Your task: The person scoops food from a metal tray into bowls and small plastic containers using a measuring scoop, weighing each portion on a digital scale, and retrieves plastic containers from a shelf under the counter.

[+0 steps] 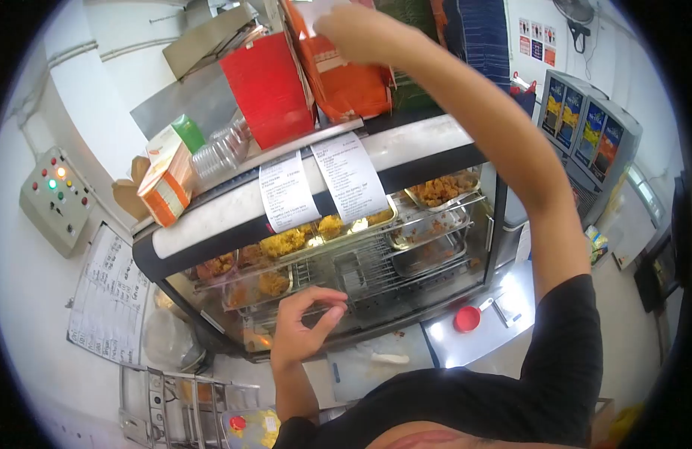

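Note:
My right hand (351,31) reaches up to an orange container (346,86) on top of the food warmer; its fingers touch something pale there, and their tips are partly hidden at the top edge. My left hand (307,325) hangs in front of the glass warmer (353,329), fingers curled with a gap between thumb and fingertips, holding nothing. Two printed receipts (287,191) (349,177) hang from the warmer's top edge. Behind the glass, metal trays (428,254) hold fried food (443,189).
A red box (267,90), clear plastic lids (222,150) and an orange-white box (165,183) stand on the warmer. Below are a cutting board (379,359) and a red cup (467,319). A control box (58,198) hangs left; a drink dispenser (589,135) stands right.

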`<state>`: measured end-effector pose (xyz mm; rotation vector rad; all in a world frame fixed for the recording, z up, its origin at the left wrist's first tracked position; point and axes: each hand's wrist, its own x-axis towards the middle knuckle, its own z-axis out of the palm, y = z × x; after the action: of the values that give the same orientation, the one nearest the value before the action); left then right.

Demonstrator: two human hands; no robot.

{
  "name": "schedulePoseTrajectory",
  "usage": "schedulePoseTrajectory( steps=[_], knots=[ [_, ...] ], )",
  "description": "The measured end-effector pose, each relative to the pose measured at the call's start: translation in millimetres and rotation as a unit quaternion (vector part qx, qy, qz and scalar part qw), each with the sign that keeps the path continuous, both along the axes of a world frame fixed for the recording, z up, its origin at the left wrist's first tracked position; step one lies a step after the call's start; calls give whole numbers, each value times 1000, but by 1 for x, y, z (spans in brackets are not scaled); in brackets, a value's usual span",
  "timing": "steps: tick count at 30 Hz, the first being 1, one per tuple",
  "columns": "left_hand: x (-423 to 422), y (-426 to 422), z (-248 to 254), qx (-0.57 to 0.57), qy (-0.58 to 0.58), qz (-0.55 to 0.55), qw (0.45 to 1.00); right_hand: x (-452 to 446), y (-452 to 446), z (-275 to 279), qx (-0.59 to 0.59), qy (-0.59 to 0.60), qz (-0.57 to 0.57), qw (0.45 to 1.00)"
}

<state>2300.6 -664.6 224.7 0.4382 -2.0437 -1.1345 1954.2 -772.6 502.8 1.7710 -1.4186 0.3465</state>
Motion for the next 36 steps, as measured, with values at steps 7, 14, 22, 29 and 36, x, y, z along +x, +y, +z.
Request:
schedulePoseTrajectory(
  steps=[7, 14, 22, 29, 36],
  knots=[
    [-12, 8, 10, -21, -19, -17, 999, 53, 81, -71, -283, 124, 27, 951],
    [-32, 26, 10, -27, -23, -52, 998, 68, 145, -122, -215, 72, 98, 969],
    [-89, 68, -13, 61, 298, -75, 950, 109, 241, -210, -111, -107, 228, 961],
    [-125, 120, -81, 275, 341, -150, 887, 99, 296, -290, -35, -316, 260, 912],
    [-207, 163, -131, 187, 196, 63, 960, -15, 358, -335, 24, -420, 345, 839]
  ],
)
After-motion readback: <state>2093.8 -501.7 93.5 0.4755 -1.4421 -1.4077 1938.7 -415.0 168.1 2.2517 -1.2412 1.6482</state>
